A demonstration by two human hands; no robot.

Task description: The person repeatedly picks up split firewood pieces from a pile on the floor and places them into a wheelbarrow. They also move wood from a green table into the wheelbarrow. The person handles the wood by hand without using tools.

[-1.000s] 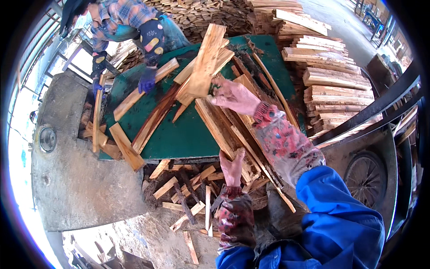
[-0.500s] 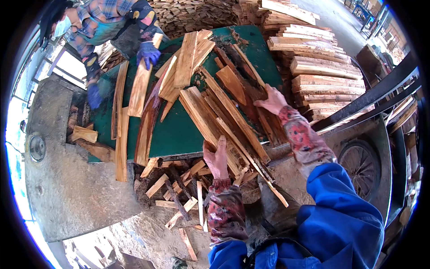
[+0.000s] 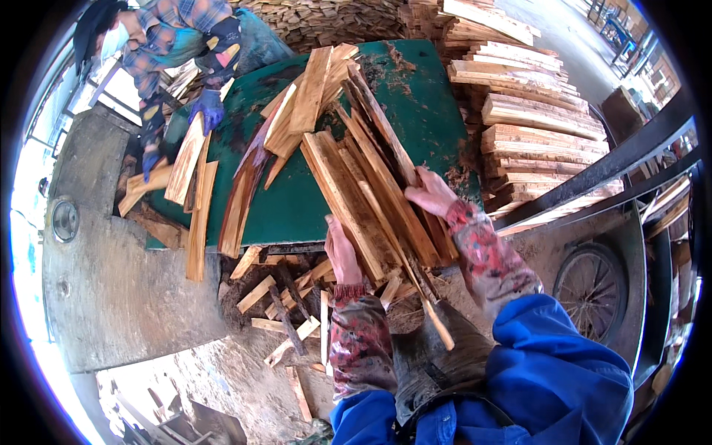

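A bundle of rough wooden boards lies on the green tabletop, its near ends jutting over the front edge. My left hand lies along the bundle's left side, fingers stretched out flat against the outer board. At the right side, my right hand bends its fingers over the edge of a dark, bark-sided board. The boards sit close together between my two hands. A thin splintered strip sticks out below them towards me. The undersides of the boards are hidden.
Across the table, a person in purple-blue gloves handles boards at the left. More boards lie crosswise in the middle. Stacked planks rise at the right, beside a black metal rail. Wood offcuts litter the floor; a spoked wheel stands lower right.
My right hand has moved left and down, bringing the dark boards against the bundle. My left hand has straightened along its side. The co-worker's boards have shifted left and nearer.
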